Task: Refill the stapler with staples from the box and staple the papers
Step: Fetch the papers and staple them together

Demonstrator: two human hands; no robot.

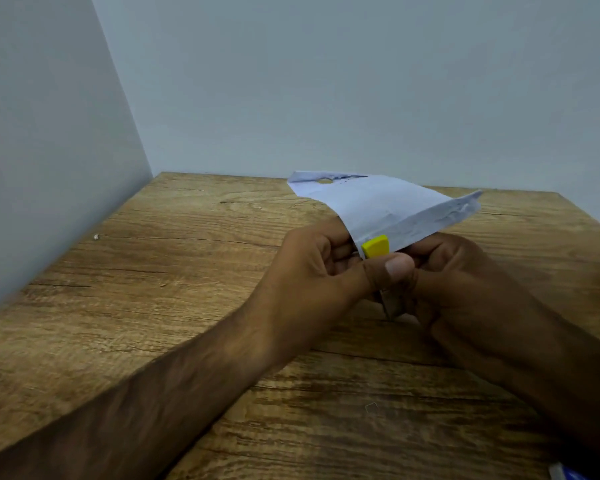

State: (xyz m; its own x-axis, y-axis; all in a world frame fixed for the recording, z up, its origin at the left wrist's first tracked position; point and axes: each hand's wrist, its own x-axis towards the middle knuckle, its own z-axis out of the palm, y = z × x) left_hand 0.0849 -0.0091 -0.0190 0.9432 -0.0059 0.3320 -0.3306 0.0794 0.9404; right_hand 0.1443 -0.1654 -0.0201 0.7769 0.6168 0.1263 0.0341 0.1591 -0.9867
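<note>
No legible text anywhere; faint dark marks on the white creased paper sheets [378, 206] too blurred to read.

The tabletop [187, 271] looks like wood or a wood-print laminate, brown with dark grain lines and a low, slightly satin sheen. The papers [378, 206] are thin, matt white sheets, creased and crumpled at the edges. The stapler [376, 247] shows a smooth yellow plastic end, and lower down a dull grey metal part between the hands. The walls [326, 81] are painted matt and smooth.
</note>
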